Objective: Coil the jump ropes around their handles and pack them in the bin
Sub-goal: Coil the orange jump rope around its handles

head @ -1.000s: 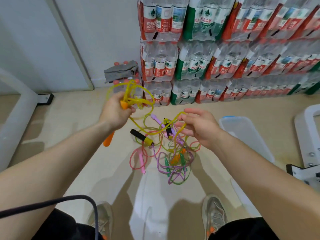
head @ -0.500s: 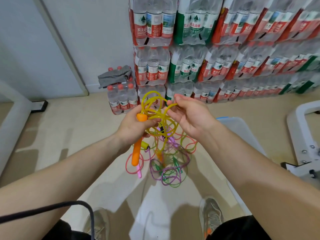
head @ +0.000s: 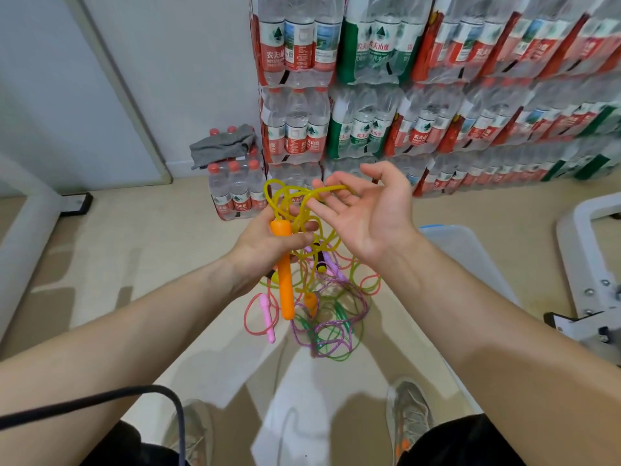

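My left hand (head: pixel 265 247) grips an orange jump-rope handle (head: pixel 285 270), which points down, with loops of its yellow rope (head: pixel 285 196) bunched above the hand. My right hand (head: pixel 366 216) is palm up beside it, fingers spread, and the yellow rope runs over its fingertips. Below on the floor lies a tangle of other jump ropes (head: pixel 322 314) in pink, green and purple, with a pink handle (head: pixel 267 317) and a black-and-yellow handle (head: pixel 319 260). A clear plastic bin (head: pixel 470 260) stands on the floor to the right, partly hidden by my right forearm.
Shrink-wrapped packs of water bottles (head: pixel 420 89) are stacked along the back wall, with a smaller pack (head: pixel 235 193) and a grey cloth (head: pixel 221 146) on it at the left. A white metal frame (head: pixel 591 264) stands at the right. My feet are below.
My right hand has turned palm up and spread its fingers, drawing the yellow rope up over them. The left hand still holds the orange handle at about the same place.
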`<state>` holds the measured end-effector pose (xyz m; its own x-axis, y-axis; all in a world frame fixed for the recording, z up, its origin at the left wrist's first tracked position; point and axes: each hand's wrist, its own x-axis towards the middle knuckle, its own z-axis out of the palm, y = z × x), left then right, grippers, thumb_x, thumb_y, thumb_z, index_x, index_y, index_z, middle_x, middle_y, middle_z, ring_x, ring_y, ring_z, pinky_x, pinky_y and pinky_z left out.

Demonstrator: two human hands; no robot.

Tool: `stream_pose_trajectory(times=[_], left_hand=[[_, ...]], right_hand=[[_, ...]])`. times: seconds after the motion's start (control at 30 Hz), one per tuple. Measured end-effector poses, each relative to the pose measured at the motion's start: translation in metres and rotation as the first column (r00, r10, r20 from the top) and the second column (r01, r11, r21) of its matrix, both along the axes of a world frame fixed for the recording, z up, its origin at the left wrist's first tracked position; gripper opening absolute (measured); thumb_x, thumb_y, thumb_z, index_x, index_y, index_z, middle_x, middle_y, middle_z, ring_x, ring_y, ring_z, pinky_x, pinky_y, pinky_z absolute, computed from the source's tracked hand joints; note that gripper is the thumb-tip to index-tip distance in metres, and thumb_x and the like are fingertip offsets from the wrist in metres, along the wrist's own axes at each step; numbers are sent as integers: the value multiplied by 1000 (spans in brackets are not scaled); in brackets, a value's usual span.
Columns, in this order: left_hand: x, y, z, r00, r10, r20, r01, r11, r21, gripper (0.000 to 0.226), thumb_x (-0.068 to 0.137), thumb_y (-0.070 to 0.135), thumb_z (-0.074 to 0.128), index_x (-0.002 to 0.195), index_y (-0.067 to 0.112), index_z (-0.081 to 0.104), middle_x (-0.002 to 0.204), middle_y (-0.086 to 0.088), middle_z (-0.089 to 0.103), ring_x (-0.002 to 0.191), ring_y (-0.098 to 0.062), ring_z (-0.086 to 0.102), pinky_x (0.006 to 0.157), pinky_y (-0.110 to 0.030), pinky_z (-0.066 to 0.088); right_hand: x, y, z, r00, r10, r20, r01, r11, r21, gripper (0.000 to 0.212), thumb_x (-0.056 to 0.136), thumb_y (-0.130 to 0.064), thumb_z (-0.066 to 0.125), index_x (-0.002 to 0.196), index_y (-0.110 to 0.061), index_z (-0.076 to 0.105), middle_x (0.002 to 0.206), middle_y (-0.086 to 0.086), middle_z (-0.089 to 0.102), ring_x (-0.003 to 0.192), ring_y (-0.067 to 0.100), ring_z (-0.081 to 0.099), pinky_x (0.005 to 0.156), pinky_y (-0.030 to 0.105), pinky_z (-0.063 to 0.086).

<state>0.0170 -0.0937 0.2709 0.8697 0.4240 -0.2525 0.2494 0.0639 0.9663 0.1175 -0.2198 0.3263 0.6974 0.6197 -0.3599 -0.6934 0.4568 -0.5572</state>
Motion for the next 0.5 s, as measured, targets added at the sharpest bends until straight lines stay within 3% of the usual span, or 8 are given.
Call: stream_pose_trajectory(times=[0.1,0.17,0.23,0.3,0.4,0.43,0.5], left_hand=[[1,-1,3,998,48,-37,-45,994,99,39,86,17,79,119,10,59,90,-3,77,75,-12,72,62,-30,54],[1,-1,6,997,75,-35,-70,990,122,28,90,15,73,114,4,62,87,-7,77,71,-14,71,58,-29,53],[1,2,11,994,104,-26,-100,986,136,24,92,14,71,110,2,64,84,-8,77,67,-14,70,54,-27,52],[1,5,15,990,144,-2,-143,980,137,23,91,13,71,109,2,64,84,-8,77,67,-17,69,53,-27,51],[3,10,23,972,230,52,-234,969,83,17,90,11,71,103,5,63,84,-11,76,69,-26,68,50,-27,49],[4,12,27,965,250,76,-254,966,45,14,91,10,71,100,7,61,83,-12,76,70,-28,66,48,-27,49],[4,16,34,959,258,119,-255,966,-37,13,92,8,69,97,11,58,82,-13,73,72,-32,64,46,-26,47]], right_hand=[[-1,1,0,1000,-10,1,10,999,-41,44,96,-27,48,123,7,54,103,19,56,120,40,63,91,53,57],[3,1,-1,993,18,118,13,968,-251,33,101,-24,47,124,-1,54,107,17,60,114,36,66,88,49,59],[6,1,-13,958,37,285,127,835,-536,24,103,-23,44,124,-18,52,106,9,61,100,27,67,78,43,61],[4,1,-30,920,-25,391,303,678,-670,21,98,-31,42,119,-31,45,100,5,61,85,25,62,69,42,57],[4,-2,-59,888,-139,437,444,503,-742,19,94,-33,41,110,-23,38,99,12,61,83,34,60,76,52,55],[6,-3,-69,896,-109,429,429,458,-778,20,94,-30,41,110,-17,40,100,15,62,82,34,61,75,51,54],[8,-6,-83,915,108,388,312,420,-852,18,94,-18,41,104,-6,51,96,18,63,76,31,58,67,40,50]])
